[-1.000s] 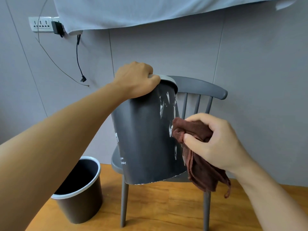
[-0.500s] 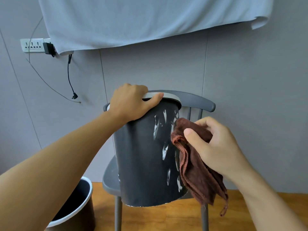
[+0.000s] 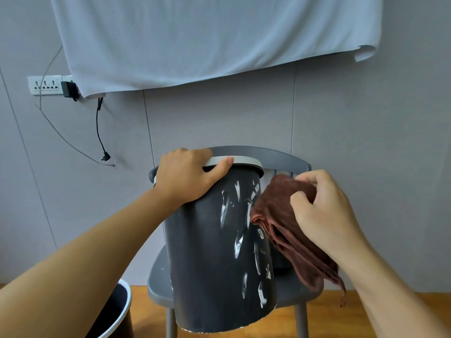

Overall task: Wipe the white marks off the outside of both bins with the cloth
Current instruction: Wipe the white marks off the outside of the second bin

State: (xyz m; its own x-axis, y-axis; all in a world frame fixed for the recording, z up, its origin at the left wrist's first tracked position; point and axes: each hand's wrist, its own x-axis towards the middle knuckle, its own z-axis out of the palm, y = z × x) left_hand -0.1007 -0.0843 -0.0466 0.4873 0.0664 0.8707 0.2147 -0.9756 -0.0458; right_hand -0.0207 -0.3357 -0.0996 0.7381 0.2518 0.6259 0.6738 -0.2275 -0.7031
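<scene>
**Bin held up over the chair, marks waiting for the cloth**

Bin (image 3: 214, 252), dark grey with a pale rim, fills the lower centre of the frame, lifted in front of a grey chair (image 3: 288, 162) so that its base hangs below seat level. White marks (image 3: 238, 242) streak its outer wall in a loose column on the side facing right, from just under the rim to near the base. None of them looks wiped yet.

The left hand (image 3: 188, 176) grips the rim at the top, fingers curled over the edge and thumb laid along it. The right hand (image 3: 322, 213) is closed around a bunched brown cloth (image 3: 280, 215), whose leading fold touches or nearly touches the bin's right edge beside the upper marks; I cannot tell which. A loose tail of cloth hangs down toward the lower right.

A second bin (image 3: 117, 311) stands on the wooden floor (image 3: 329, 320) at the lower left, only partly in frame; its outside is too cropped to judge for marks.

Behind, a white sheet (image 3: 207, 40) hangs across the upper wall, with a power strip (image 3: 45, 84) and a dangling black cable (image 3: 98, 132) at the upper left.

The likely trouble is the one-handed hold: a firm sideways wipe could twist or swing the bin on the rim grip, so the cloth skates over the marks instead of lifting them, or the bin slips and knocks the chair. The marks curving out of sight on the right side could also be missed unless the bin is turned.
</scene>
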